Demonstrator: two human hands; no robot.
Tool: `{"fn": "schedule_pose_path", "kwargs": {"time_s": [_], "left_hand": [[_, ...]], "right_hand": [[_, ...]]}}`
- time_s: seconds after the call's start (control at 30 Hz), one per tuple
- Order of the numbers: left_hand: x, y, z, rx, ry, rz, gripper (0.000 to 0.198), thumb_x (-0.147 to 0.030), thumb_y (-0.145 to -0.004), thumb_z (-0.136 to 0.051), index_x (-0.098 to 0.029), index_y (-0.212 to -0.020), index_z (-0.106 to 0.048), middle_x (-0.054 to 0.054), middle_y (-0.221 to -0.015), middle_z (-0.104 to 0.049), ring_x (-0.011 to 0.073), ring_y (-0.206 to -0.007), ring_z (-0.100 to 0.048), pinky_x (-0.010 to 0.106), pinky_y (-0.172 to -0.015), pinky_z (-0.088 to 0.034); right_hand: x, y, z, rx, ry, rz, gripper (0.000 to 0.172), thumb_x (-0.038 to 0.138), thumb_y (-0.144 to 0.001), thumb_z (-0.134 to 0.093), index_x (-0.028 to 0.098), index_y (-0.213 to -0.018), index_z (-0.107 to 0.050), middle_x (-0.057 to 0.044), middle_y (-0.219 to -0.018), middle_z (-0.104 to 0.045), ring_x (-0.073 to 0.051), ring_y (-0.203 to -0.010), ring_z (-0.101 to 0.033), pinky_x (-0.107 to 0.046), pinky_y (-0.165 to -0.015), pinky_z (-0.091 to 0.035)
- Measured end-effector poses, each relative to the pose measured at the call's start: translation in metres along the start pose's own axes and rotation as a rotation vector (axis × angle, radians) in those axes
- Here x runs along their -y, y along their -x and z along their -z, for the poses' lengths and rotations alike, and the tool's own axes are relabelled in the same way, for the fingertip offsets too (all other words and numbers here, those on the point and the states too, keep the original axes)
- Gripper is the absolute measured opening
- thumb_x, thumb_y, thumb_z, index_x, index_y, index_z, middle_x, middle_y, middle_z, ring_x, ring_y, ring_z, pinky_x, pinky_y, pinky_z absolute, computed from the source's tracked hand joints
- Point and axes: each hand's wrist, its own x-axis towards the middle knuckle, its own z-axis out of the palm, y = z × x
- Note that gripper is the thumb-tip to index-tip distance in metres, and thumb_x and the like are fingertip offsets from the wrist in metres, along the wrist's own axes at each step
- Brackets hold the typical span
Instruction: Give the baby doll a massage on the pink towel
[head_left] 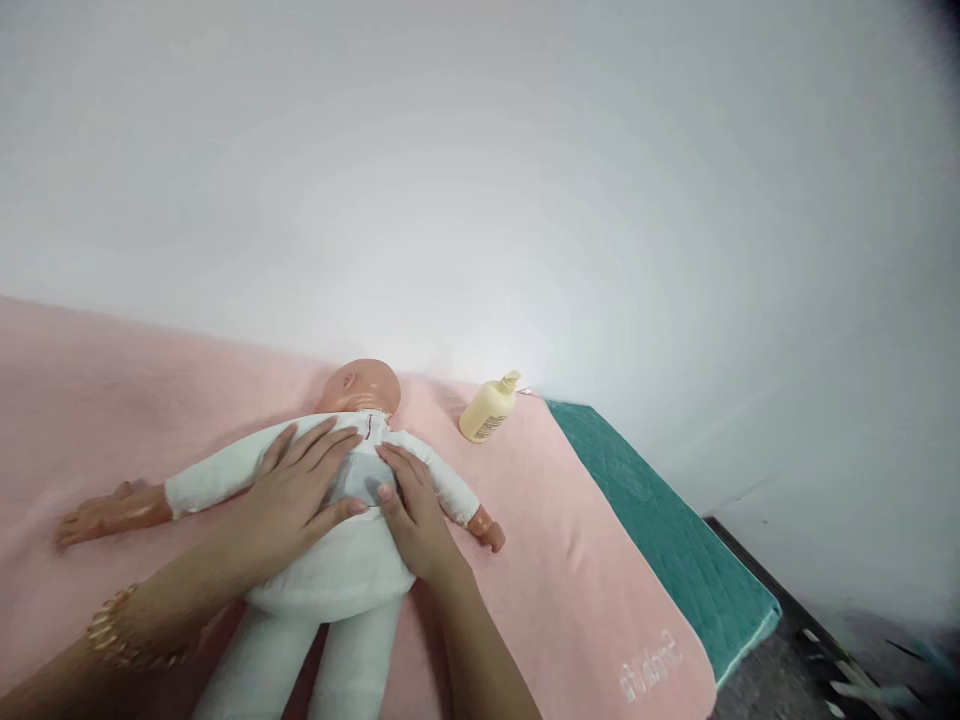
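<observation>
A baby doll [352,570] in a white suit lies face down on a pink towel [570,560], its bare head [360,386] toward the wall and arms spread out. My left hand [296,487] lies flat on the doll's back with fingers stretched out. My right hand [412,510] rests flat on the back beside it, fingers together and pointing toward the neck. Neither hand holds anything.
A pale yellow lotion bottle [489,408] lies on the towel right of the doll's head. A teal quilted mat [675,530] shows under the towel at the right, ending at an edge above a dark floor [787,680]. A white wall [480,180] stands close behind.
</observation>
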Motion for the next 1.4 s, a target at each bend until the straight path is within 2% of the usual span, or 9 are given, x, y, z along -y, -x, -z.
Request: {"fn": "schedule_pose_path", "kwargs": {"time_s": [0.1,0.2,0.4,0.53,0.7,0.9,1.1,1.27,1.4], "left_hand": [[0.0049,-0.0019,0.0017,-0.022,-0.003,-0.02,0.06,-0.058,-0.101,-0.033,-0.018,-0.145,-0.042,0.011,-0.147,-0.051,0.0306,-0.141,-0.036,0.048,-0.117,-0.017],[0.0092,-0.0034,0.0044,-0.066,-0.003,0.021,0.058,-0.054,-0.102,-0.03,-0.018,-0.147,-0.039,0.012,-0.148,-0.05,0.0311,-0.139,-0.038,0.049,-0.113,-0.024],[0.0095,-0.0041,0.0074,-0.022,-0.028,0.054,0.053,-0.049,-0.104,-0.03,-0.021,-0.146,-0.044,0.008,-0.149,-0.05,0.0351,-0.142,-0.033,0.056,-0.11,-0.026],[0.0088,-0.0031,0.0081,0.002,-0.013,0.063,0.053,-0.05,-0.103,-0.03,-0.021,-0.143,-0.049,0.008,-0.148,-0.051,0.036,-0.14,-0.034,0.058,-0.109,-0.028],[0.0078,-0.0027,0.0076,-0.006,-0.008,0.08,0.055,-0.052,-0.102,-0.031,-0.022,-0.145,-0.048,0.008,-0.149,-0.05,0.037,-0.141,-0.034,0.059,-0.11,-0.027],[0.003,-0.0034,0.006,0.003,0.027,-0.026,0.062,-0.054,-0.102,-0.035,-0.024,-0.156,-0.032,0.006,-0.156,-0.042,0.0329,-0.148,-0.027,0.056,-0.118,-0.018],[0.0046,-0.0016,0.0033,0.038,0.031,-0.083,0.056,-0.052,-0.103,-0.037,-0.025,-0.152,-0.039,0.003,-0.153,-0.046,0.0295,-0.148,-0.028,0.052,-0.12,-0.011],[0.0036,-0.0019,0.003,0.021,0.039,-0.059,0.053,-0.05,-0.103,-0.036,-0.024,-0.149,-0.043,0.004,-0.151,-0.049,0.029,-0.147,-0.029,0.051,-0.121,-0.01],[0.0004,-0.003,0.0059,-0.011,0.078,-0.047,0.053,-0.05,-0.103,-0.037,-0.023,-0.147,-0.043,0.006,-0.149,-0.051,0.0293,-0.146,-0.031,0.051,-0.121,-0.013]], "right_hand": [[-0.0011,0.0012,-0.0001,0.019,-0.003,-0.046,0.064,0.062,-0.1,-0.037,0.021,-0.147,-0.046,-0.009,-0.157,-0.04,-0.023,-0.147,-0.033,-0.045,-0.124,-0.027],[-0.0019,0.0018,-0.0002,0.025,-0.003,-0.087,0.067,0.064,-0.099,-0.037,0.022,-0.15,-0.042,-0.008,-0.163,-0.03,-0.024,-0.151,-0.026,-0.047,-0.125,-0.024],[-0.0028,-0.0001,-0.0001,0.015,0.008,0.003,0.072,0.069,-0.098,-0.029,0.02,-0.148,-0.045,-0.009,-0.155,-0.043,-0.024,-0.146,-0.034,-0.045,-0.124,-0.027],[-0.0028,-0.0016,0.0003,0.018,0.01,0.007,0.075,0.071,-0.097,-0.027,0.019,-0.146,-0.048,-0.009,-0.152,-0.048,-0.024,-0.143,-0.037,-0.044,-0.123,-0.028],[-0.0028,-0.0009,0.0006,0.019,0.01,-0.013,0.072,0.07,-0.097,-0.03,0.019,-0.147,-0.047,-0.009,-0.154,-0.045,-0.023,-0.145,-0.036,-0.043,-0.123,-0.027],[-0.0033,0.0015,0.0007,0.033,0.01,-0.039,0.072,0.068,-0.098,-0.034,0.021,-0.151,-0.04,-0.008,-0.163,-0.031,-0.024,-0.151,-0.026,-0.047,-0.125,-0.024],[-0.0026,-0.001,0.0011,0.029,0.012,0.019,0.073,0.069,-0.097,-0.031,0.02,-0.149,-0.045,-0.008,-0.156,-0.044,-0.023,-0.146,-0.034,-0.045,-0.124,-0.027],[-0.004,-0.0005,-0.0004,0.015,-0.001,0.037,0.067,0.066,-0.099,-0.034,0.021,-0.148,-0.046,-0.009,-0.155,-0.045,-0.024,-0.145,-0.036,-0.046,-0.123,-0.028],[-0.006,0.0026,-0.0024,-0.099,-0.029,0.056,0.055,0.057,-0.101,-0.041,0.022,-0.142,-0.051,-0.012,-0.151,-0.047,-0.025,-0.142,-0.04,-0.047,-0.12,-0.033]]}}
